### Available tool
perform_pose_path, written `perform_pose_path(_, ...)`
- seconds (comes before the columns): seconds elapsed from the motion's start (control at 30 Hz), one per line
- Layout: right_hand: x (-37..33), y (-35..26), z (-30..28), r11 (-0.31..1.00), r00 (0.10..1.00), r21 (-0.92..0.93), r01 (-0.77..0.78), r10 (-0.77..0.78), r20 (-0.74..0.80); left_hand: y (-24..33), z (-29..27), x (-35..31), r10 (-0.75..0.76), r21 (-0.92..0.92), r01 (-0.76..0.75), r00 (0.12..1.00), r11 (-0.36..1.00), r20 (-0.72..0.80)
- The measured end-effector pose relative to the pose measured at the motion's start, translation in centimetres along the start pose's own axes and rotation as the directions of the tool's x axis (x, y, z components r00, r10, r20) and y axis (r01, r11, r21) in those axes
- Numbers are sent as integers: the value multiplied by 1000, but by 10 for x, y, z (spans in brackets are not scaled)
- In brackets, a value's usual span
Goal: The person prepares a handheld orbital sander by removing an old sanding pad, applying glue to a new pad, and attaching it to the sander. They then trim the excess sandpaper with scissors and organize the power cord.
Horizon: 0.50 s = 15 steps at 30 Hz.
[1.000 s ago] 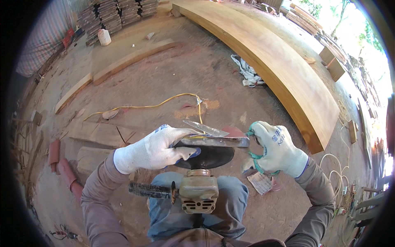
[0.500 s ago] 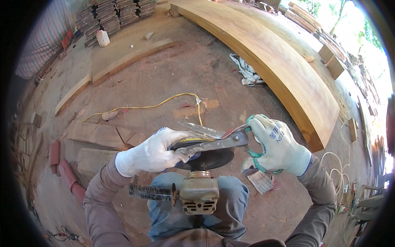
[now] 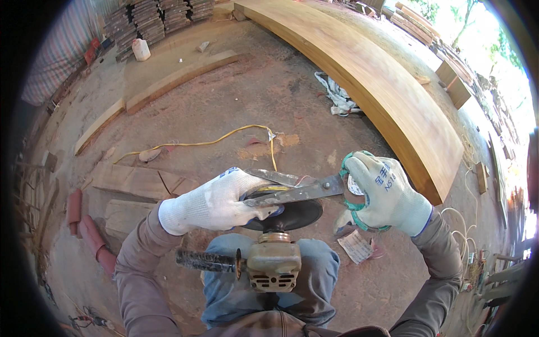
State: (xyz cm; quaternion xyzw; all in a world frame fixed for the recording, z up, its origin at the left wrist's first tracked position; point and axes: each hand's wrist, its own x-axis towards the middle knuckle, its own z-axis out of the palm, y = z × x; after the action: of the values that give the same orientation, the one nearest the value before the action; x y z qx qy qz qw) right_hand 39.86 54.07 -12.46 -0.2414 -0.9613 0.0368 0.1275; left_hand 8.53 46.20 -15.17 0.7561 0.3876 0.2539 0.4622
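My left hand [image 3: 210, 197], in a white knit glove, is closed round a flat two-armed metal tool [image 3: 306, 192]. Its arms meet at a rivet by the right end; yellow and black show between them. My right hand [image 3: 382, 194], gloved with green edging, curls at that end. A small piece with a white printed back, apparently sandpaper [image 3: 353, 185], sits between its fingers and thumb. Below, a power sander [image 3: 273, 264] stands between my knees, its black round pad [image 3: 289, 218] facing up and its side handle [image 3: 205, 261] pointing left.
A long curved wooden slab [image 3: 370, 78] runs along the right, with a white cloth [image 3: 336, 95] beside it. A yellow cord [image 3: 208, 142] crosses the floor. Boards [image 3: 135, 182] and red rolled pieces [image 3: 94, 241] lie left; a printed sheet [image 3: 355, 246] lies right of my knees.
My right hand has moved slightly right and turned a little, exposing more of the white printed piece. The metal tool has shifted slightly right; its upper arm sits differently. The sander stays put.
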Motion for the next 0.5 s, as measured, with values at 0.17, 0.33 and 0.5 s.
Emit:
perform_pose_path(0.17,-6,5,2,966,913,26,-257,233,336,8,5,1,-77,-189,65,996,980,-55)
perform_pose_path(0.33,-43,24,62,902,912,147,-406,392,119,-8,12,-8,-122,-453,67,988,889,-93)
perform_pose_path(0.5,-79,65,154,798,788,-122,-590,602,129,-39,12,-25,-185,-648,30,968,761,-172)
